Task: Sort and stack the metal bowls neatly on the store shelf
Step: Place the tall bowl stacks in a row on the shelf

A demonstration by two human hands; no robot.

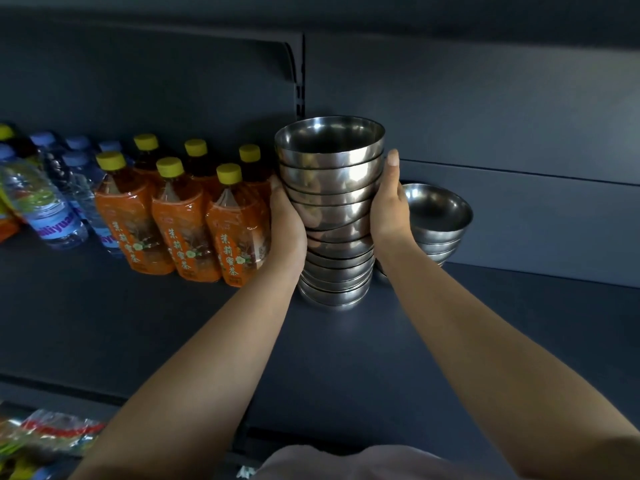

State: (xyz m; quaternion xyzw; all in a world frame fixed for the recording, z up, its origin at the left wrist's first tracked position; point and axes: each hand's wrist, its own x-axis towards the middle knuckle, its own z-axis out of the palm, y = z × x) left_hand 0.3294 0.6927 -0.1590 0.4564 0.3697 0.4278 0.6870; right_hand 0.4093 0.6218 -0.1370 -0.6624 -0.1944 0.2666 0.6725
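Centrally on the dark shelf (346, 358) stands a tall stack of metal bowls (332, 209), its base well back from the near edge. Both palms press its sides: the left hand (287, 223) on the left, the right hand (389, 209) on the right, clamping the stack between them. Bare shelf lies open on the near side and far to the right. Just beside the stack's right, partly behind the right hand, sits a short stack of bowls (440, 220). Orange tea bottles (183, 220) crowd close on the left, with water bottles (52, 209) further left.
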